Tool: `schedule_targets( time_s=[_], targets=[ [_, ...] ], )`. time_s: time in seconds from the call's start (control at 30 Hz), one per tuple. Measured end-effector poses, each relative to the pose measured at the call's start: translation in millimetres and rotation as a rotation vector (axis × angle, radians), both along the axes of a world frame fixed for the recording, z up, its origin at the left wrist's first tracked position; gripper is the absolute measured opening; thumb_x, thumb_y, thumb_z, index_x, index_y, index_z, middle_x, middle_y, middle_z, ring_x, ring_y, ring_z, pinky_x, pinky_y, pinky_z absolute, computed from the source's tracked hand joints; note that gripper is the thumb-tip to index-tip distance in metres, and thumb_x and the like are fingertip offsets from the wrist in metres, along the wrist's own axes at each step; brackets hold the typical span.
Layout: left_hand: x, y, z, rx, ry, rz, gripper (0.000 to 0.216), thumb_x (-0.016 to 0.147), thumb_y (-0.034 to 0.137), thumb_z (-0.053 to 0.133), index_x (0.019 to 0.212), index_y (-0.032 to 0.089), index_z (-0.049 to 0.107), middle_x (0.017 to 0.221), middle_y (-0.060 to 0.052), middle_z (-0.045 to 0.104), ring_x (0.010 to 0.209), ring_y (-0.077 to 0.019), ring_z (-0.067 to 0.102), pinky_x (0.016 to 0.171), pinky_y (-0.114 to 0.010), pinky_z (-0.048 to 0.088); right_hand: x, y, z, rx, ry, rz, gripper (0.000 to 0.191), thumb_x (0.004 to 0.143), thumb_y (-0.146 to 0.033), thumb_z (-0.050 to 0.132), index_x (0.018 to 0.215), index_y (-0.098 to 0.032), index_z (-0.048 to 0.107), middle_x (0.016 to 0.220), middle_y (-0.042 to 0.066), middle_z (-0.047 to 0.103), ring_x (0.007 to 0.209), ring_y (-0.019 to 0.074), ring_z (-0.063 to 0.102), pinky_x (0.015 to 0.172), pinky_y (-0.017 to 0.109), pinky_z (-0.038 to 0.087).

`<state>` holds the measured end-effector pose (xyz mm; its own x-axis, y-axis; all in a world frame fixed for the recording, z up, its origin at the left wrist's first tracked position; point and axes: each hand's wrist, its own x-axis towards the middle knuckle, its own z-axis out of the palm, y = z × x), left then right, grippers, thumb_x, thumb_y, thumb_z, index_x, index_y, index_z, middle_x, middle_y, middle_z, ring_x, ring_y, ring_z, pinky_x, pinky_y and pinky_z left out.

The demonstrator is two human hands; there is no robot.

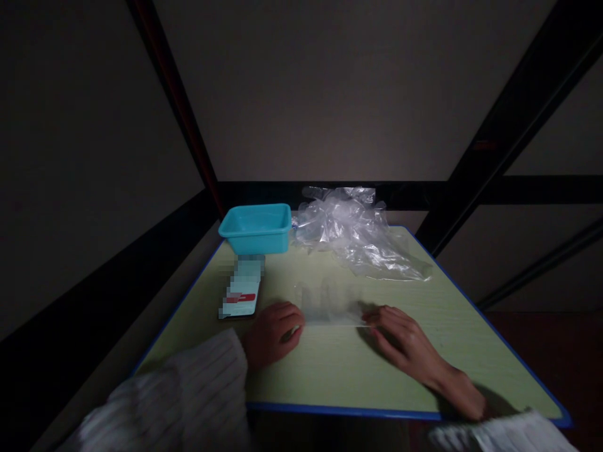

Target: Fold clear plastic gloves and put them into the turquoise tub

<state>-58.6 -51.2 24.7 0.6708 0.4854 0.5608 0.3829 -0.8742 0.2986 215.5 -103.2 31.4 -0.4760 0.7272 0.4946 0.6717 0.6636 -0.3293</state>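
A small clear plastic bag (pixel 330 304) lies flat on the pale green table (pixel 330 370), stretched between both hands. My left hand (pixel 272 334) is curled, pinching the bag's left edge. My right hand (pixel 400 342) has its fingers pressed together on the bag's right edge. Both wrists wear white knitted sleeves.
A turquoise plastic tub (pixel 257 227) stands at the table's far left. In front of it lies a flat white and red packet (pixel 241 295). A heap of crumpled clear plastic bags (pixel 353 229) covers the far middle. Dark metal frame bars (pixel 499 132) rise behind; the table has a blue edge.
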Motion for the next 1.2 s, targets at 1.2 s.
schedule_targets(
  time_s=[1.2],
  targets=[
    [18.0,36.2,4.0,-0.954,-0.073,0.264,0.013,0.068,0.013,0.044,0.056,0.017,0.045,0.046,0.006,0.047,0.042,-0.0107,0.052,0.041,-0.018,0.036,-4.9,47.7,3.9,-0.912,0.521,-0.048,0.017,0.07,-0.032,0.055,0.064,-0.017,0.05,0.054,-0.001,0.057,0.043,0.0102,0.053,0.037,0.019,0.039]
  ],
)
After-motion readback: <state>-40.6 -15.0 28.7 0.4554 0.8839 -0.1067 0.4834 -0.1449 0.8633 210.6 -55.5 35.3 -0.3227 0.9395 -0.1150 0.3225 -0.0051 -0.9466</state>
